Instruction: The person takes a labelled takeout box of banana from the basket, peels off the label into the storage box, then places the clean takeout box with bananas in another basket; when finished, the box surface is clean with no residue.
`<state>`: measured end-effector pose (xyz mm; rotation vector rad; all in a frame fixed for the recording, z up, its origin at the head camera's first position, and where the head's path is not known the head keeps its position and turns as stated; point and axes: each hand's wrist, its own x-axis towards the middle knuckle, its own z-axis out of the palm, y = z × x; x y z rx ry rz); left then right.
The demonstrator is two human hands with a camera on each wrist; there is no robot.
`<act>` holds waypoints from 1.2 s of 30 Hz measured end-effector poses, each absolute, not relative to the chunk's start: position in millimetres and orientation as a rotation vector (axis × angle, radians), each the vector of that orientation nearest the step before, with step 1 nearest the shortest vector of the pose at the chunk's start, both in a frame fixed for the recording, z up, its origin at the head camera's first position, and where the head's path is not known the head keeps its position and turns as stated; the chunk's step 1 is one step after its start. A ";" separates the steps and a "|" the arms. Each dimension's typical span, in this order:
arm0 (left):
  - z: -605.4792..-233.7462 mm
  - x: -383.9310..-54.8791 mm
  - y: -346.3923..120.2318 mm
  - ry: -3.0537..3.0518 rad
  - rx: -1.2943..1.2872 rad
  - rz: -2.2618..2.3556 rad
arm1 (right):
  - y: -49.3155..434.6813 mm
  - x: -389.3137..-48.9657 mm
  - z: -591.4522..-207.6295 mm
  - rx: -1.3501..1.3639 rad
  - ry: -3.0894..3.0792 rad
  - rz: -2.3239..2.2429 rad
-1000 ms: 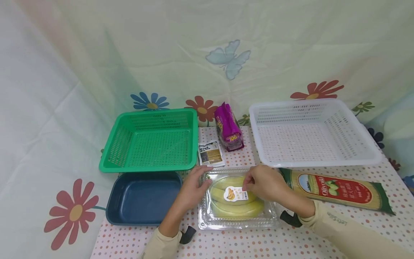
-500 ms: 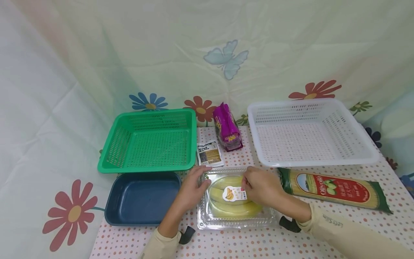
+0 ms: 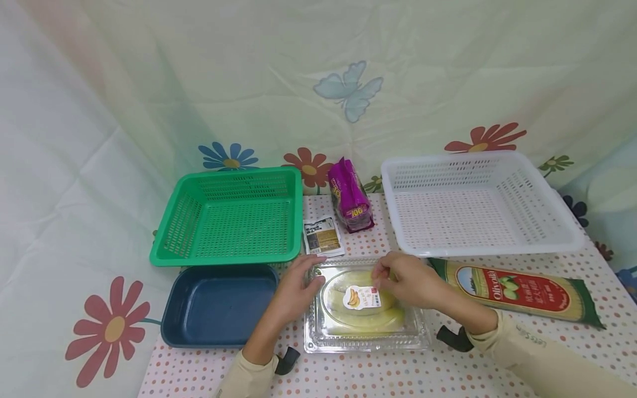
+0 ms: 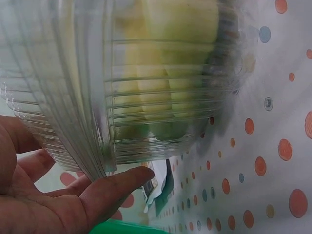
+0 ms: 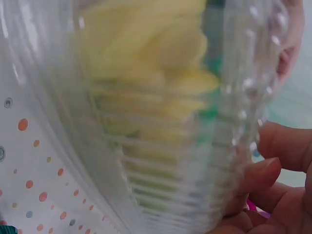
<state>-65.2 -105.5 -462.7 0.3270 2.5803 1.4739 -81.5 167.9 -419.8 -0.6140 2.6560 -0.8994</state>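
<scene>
A clear plastic clamshell box of bananas stands on the table in front of me, its lid down. A white label with a banana picture sticks to the lid. My left hand grips the box's left edge near the far corner; the left wrist view shows its fingers on both sides of the rim. My right hand has its fingers curled, thumb and index fingertips at the label's upper right corner. How far that corner is lifted is hard to see. The box largely fills the right wrist view.
Behind on the left stands a green basket, with a dark blue tray before it. A white basket is at the back right, and a spaghetti pack lies before it. A small sachet and a purple snack bag lie between the baskets.
My right hand bends in closer over the label half a second ago, then draws slightly back to the right. The left hand and the box keep their place.
</scene>
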 end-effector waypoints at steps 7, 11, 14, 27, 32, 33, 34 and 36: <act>-462.3 -64.7 -104.1 2.585 0.326 1.457 | 160.0 -78.0 -419.7 -0.538 2.746 -0.745; -461.8 -64.4 -103.3 2.598 0.329 1.441 | 154.7 -71.6 -420.4 -0.502 2.809 -0.691; -461.4 -64.1 -103.1 2.604 0.331 1.433 | 151.6 -67.9 -420.4 -0.520 2.844 -0.650; -461.6 -66.0 -103.7 2.597 0.331 1.444 | 161.8 -74.2 -415.1 -0.640 2.659 -0.787; -462.5 -66.1 -104.0 2.602 0.328 1.445 | 163.5 -77.4 -414.4 -0.609 2.639 -0.816; -462.7 -66.0 -103.9 2.605 0.328 1.443 | 163.2 -77.5 -414.4 -0.599 2.647 -0.807; -462.8 -66.0 -103.9 2.607 0.328 1.441 | 162.5 -77.5 -414.4 -0.587 2.653 -0.795; -463.0 -66.0 -103.7 2.609 0.329 1.438 | 160.5 -77.3 -415.1 -0.560 2.675 -0.756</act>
